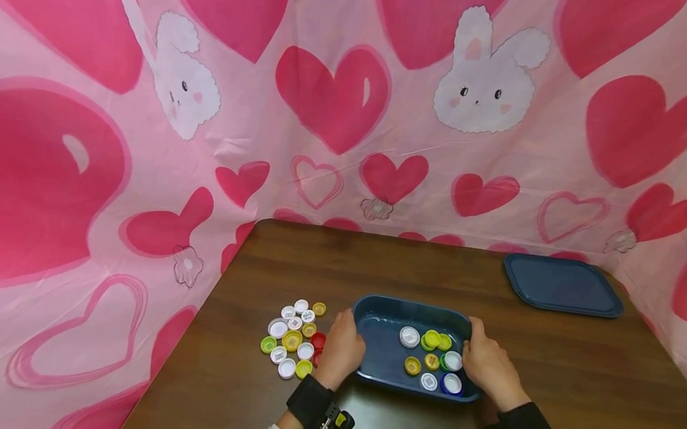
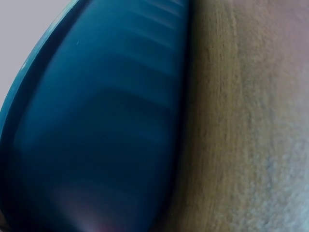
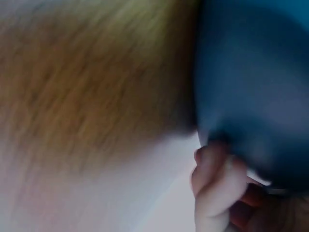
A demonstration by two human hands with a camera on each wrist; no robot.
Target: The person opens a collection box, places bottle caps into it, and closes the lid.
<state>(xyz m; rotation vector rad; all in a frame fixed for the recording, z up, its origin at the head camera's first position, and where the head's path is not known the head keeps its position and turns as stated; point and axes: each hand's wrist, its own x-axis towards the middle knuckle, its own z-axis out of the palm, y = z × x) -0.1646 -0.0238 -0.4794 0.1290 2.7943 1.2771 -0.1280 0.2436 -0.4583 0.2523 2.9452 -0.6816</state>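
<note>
A dark blue rectangular tray with raised walls lies between both hands in the head view. My left hand grips its left end, and my right hand holds the right end. Inside, mostly toward the right, are several bottle caps: a white cap, yellow-green caps, gold caps and a blue-edged white cap. The tray's outer wall fills much of the left wrist view. In the right wrist view, curled fingers are at the tray's edge.
Left of the tray, a cluster of white, gold, yellow-green and red caps lies on the brown wooden table. A flat blue tray rests at the back right. A pink heart-patterned cloth hangs behind and beside the table.
</note>
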